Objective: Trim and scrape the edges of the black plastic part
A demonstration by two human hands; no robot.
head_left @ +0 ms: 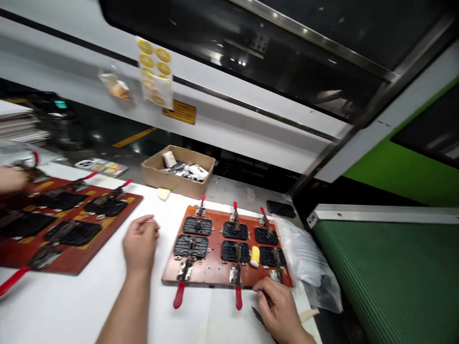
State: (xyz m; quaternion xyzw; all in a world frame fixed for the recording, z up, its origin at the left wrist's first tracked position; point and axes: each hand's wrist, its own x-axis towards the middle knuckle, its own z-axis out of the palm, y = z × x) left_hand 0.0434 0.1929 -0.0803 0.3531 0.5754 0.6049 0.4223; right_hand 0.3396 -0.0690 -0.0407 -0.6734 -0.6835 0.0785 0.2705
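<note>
A brown fixture board (215, 267) lies on the white table (71, 306), carrying several black moulded parts (191, 245) and red-handled toggle clamps (179, 294). A small yellow roll (255, 256) rests on the board. My right hand (279, 308) sits at the board's front right corner, fingers closed on the handle of the right-hand clamp, which is mostly hidden. My left hand (140, 242) rests on the table just left of the board, loosely curled and holding nothing.
A second brown board (68, 260) with black parts lies at the left, where another person's hand (12, 179) works. A cardboard box (177, 172) of parts stands behind. A clear plastic bag (308, 267) lies at the right beside a green conveyor (387, 282).
</note>
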